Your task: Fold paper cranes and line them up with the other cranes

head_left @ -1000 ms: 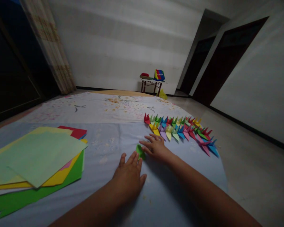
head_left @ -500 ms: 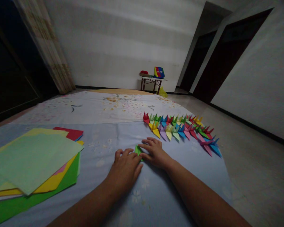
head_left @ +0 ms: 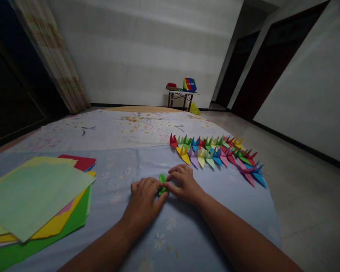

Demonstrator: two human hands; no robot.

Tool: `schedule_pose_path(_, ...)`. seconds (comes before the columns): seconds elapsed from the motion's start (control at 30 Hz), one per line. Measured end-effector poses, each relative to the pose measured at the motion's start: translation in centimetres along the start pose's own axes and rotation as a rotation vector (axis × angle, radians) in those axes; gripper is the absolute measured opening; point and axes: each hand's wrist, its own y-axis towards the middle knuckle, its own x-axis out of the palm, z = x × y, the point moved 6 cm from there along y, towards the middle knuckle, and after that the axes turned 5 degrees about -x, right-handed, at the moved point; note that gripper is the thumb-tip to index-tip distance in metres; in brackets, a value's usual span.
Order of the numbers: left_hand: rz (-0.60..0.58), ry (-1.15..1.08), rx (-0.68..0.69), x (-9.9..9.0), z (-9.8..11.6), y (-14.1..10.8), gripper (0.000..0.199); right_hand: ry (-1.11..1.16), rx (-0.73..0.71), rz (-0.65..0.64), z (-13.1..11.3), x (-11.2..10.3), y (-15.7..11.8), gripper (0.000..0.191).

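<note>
A small folded piece of green paper (head_left: 162, 178) lies on the blue part of the tablecloth, between my two hands. My left hand (head_left: 145, 196) grips its left side, thumb at the near edge and fingers over it. From the right, my right hand (head_left: 184, 184) pinches the paper, its thumb and fingertips close to my left fingers. The fingers cover much of the paper, so its exact folds are partly hidden. Several folded paper cranes (head_left: 202, 155) in many colours stand in rows beyond my right hand.
A stack of coloured paper sheets (head_left: 45, 189) lies at the left, pale green on top. The floral tablecloth (head_left: 113, 128) covers the round table. Against the far wall stands a small table (head_left: 181, 91) with a colourful box (head_left: 189, 85) on it.
The green paper has gone from a flat narrow triangle to a form with its top spread into rounded flaps. Both hands stay on it, the left shifted slightly leftward.
</note>
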Motion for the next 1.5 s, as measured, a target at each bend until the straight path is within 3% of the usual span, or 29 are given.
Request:
schedule_pose_path(0.27, 0.068, 0.019, -0.101, -0.1, -1.5, 0.1, 0.026, -0.018, 0.044, -0.150, 0.5, 1.2, -0.2, 0.019)
schedule_pose_path(0.77, 0.005, -0.051, -0.182, 0.4, -2.1, 0.7, 0.031, 0.142, 0.095, -0.113, 0.6, 1.6, -0.2, 0.016)
schedule_pose_path(1.07, 0.002, -0.120, -0.153, -0.2, -2.5, 1.0, 0.011, 0.129, 0.050, -0.151, 0.7, 1.1, -0.1, 0.013)
schedule_pose_path(1.2, -0.021, -0.131, -0.141, -0.1, -2.3, 1.1, 0.011, 0.121, 0.025, -0.165, 0.9, 1.1, -0.1, 0.012)
schedule_pose_path(1.37, -0.049, -0.129, -0.096, 0.0, -2.1, 1.0, 0.010, 0.126, 0.001, -0.159, 1.0, 1.0, -0.1, 0.024)
schedule_pose_path(1.5, -0.083, -0.125, -0.047, -0.1, -2.0, 1.1, 0.013, 0.097, -0.030, -0.221, 0.9, 1.2, -0.2, 0.015)
